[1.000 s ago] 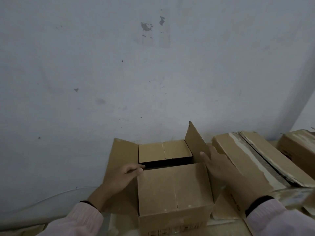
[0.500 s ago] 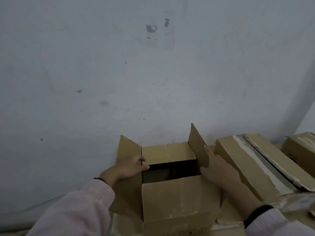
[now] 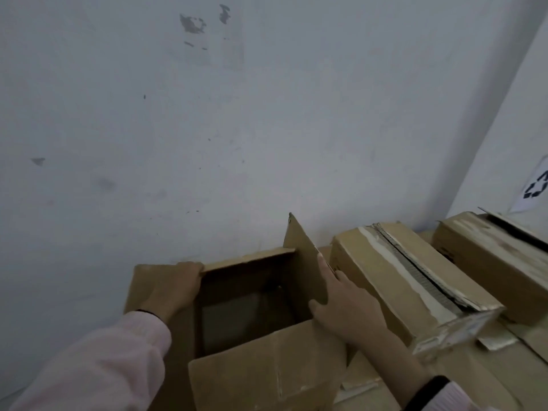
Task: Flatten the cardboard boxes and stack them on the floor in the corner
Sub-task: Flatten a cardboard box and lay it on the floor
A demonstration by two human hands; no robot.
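An open brown cardboard box stands against the wall, its dark inside showing. My left hand grips the far left corner of its rim, where the far flap meets the left flap. My right hand lies flat against the upright right flap, thumb inside the opening. The near flap tilts up toward me. Both sleeves are pale pink.
A closed long box with torn tape lies right of the open one, and another box sits behind it near the corner. Flat cardboard lies under them. The grey wall is close behind; a recycling sign hangs at right.
The far flap has been pushed back, opening the box fully. My left hand moved from the near flap's edge to the far left corner. The view shifted closer and downward.
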